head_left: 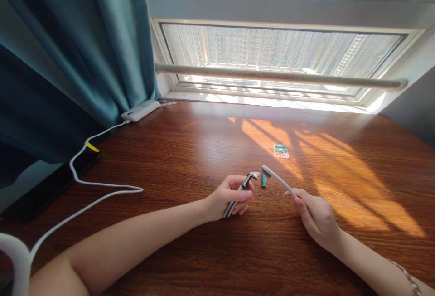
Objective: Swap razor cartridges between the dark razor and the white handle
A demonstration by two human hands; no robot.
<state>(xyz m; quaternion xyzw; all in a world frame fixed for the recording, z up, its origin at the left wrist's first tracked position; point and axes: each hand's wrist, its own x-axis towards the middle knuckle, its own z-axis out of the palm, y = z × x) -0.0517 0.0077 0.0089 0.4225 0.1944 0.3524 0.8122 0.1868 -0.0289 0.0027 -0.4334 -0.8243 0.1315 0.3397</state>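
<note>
My left hand [222, 198] is closed around a black and grey razor handle [230, 208], its bare neck pointing up and to the right. In my right hand [319, 219], a pale grey toothbrush [278, 179] is pinched near the lower part of its handle. The brush head, bristles down, is close to the tip of the razor handle; whether they touch I cannot tell. Just beneath the bristles is a black and green razor blade cartridge [263, 181], apparently on the table. Farther back, a clear plastic case [281, 151] holds green-striped blade cartridges.
The brown wooden table [176, 151] carries sunlit patches on the right. A white power strip [141, 110] stands by the blue curtain [112, 37], its white cable [102, 185] looping along the left. A metal rail [272, 75] crosses the window behind.
</note>
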